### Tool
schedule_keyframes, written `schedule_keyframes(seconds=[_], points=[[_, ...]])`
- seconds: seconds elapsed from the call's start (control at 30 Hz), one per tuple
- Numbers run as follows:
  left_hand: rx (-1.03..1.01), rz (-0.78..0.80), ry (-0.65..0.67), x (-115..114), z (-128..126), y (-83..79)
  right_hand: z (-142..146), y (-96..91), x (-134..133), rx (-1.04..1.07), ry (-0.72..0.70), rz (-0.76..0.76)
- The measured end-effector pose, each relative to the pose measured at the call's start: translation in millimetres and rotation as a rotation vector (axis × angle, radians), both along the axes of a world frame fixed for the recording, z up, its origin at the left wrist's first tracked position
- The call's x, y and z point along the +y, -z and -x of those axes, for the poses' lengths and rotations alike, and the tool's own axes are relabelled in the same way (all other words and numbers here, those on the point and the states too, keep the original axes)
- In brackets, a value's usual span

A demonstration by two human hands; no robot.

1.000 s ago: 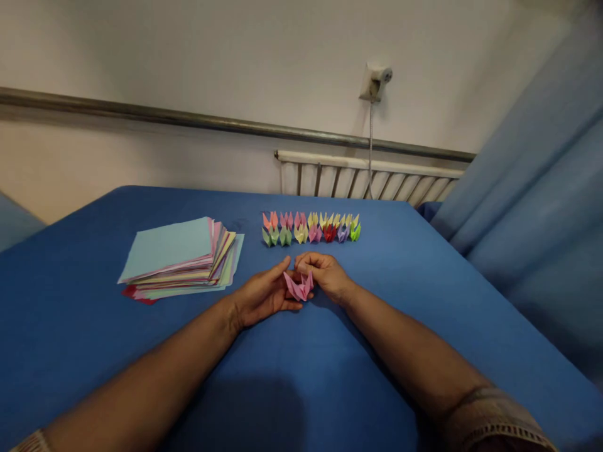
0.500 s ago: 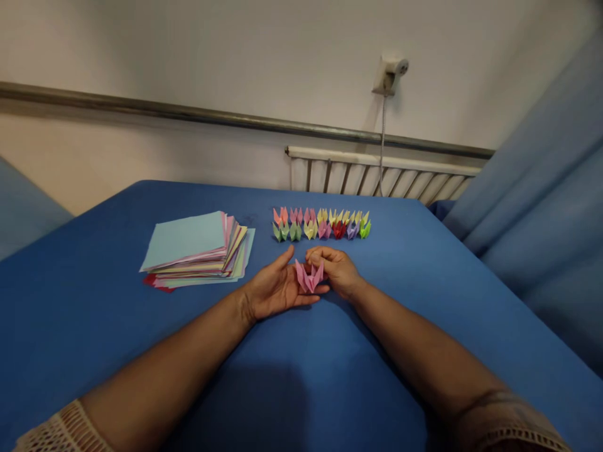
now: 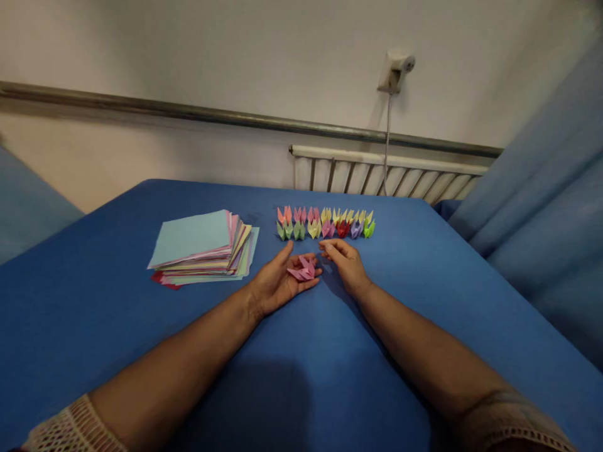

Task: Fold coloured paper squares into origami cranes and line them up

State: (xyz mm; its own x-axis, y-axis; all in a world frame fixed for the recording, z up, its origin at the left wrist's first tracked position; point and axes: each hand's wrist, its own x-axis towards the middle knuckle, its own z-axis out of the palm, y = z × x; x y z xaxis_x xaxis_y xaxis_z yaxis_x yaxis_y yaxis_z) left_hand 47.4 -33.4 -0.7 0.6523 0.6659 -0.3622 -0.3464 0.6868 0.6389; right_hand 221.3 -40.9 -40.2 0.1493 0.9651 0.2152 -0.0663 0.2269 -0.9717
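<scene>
A pink origami crane [image 3: 304,270] lies tilted on the upturned palm and fingers of my left hand [image 3: 281,280], whose thumb stands apart from it. My right hand [image 3: 346,263] is just to the right, clear of the crane, with thumb and forefinger drawn together and nothing visible between them. Beyond both hands stand two rows of small folded cranes. Among the front ones are a green crane [image 3: 285,230], a red crane [image 3: 343,228] and a lime crane [image 3: 369,228]; pink and yellow ones stand behind.
To the left is a stack of coloured paper [image 3: 193,238], light blue on top. Everything rests on a blue-covered table [image 3: 358,383]. Behind it are a metal rail [image 3: 211,116], a radiator [image 3: 367,176] and a wall socket with a cord [image 3: 393,72]. A blue curtain [image 3: 541,220] hangs at the right.
My right hand has let go of the pink crane and drawn slightly up and right. The crane has tipped over onto my left palm. The view has shifted slightly.
</scene>
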Motion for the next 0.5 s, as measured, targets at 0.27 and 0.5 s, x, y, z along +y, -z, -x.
schedule_keyframes(seconds=[0.27,0.5], points=[[-0.039,-0.052,-0.115,1,-2,1.5,10,-1.9,-12,-0.436,0.006,-0.251],[-0.033,-0.053,-0.138,-3,-4,-1.0,12,10.6,-5,-0.316,-0.007,-0.122]])
